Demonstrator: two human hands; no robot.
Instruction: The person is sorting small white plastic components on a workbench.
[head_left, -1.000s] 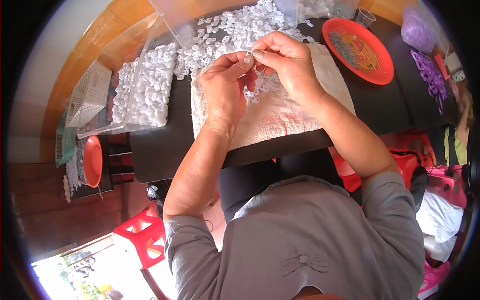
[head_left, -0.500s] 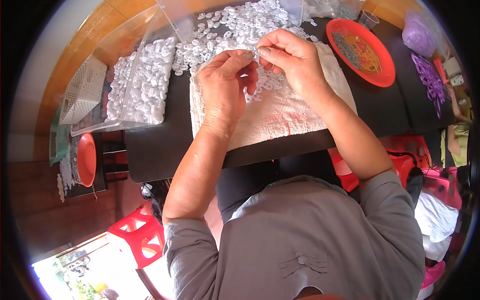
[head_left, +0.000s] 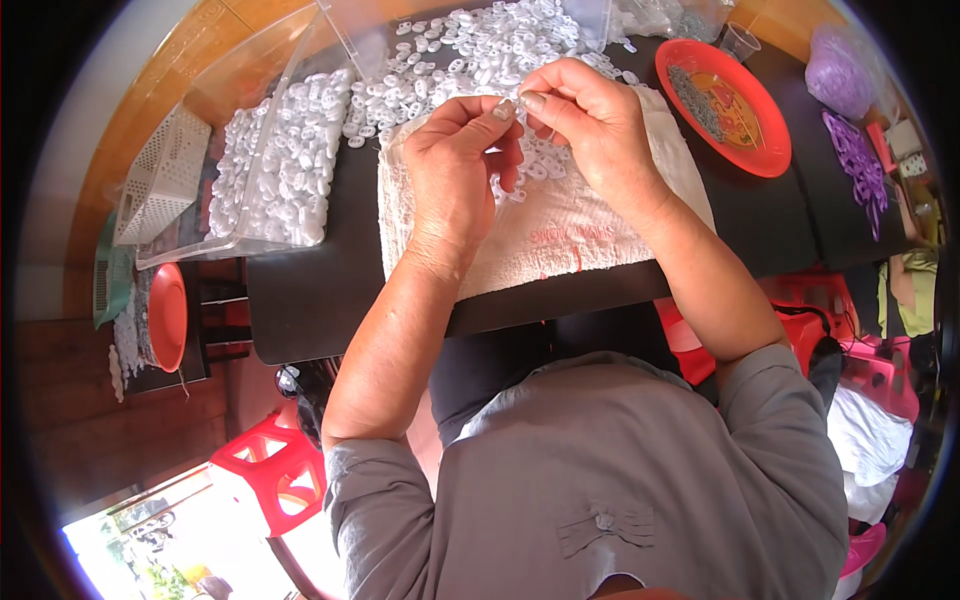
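Note:
Both hands are raised close together over a cream cloth (head_left: 480, 272) on the black table. My left hand (head_left: 452, 165) is closed, with thumb and forefinger pinched and the other fingers curled. Almost touching it, my right hand (head_left: 605, 130) pinches at its fingertips too. Whatever lies between the fingertips is too small to make out. Below the hands, several small white oval plastic pieces with holes (head_left: 545, 165) rest on the cloth, partly hidden by the fingers. A large heap of the same white pieces (head_left: 490, 45) spreads behind the cloth.
On the left, a clear plastic box (head_left: 225, 247) holds more white pieces, beside a white perforated basket (head_left: 165, 180). A red plate (head_left: 768, 158) with small grey pieces sits at the right, near a clear cup (head_left: 739, 42) and a purple bundle (head_left: 838, 70). Red stools (head_left: 270, 470) stand below.
My left hand has shifted slightly right, so the two sets of fingertips are closer together. The view has moved a little; the right hand keeps its pinch.

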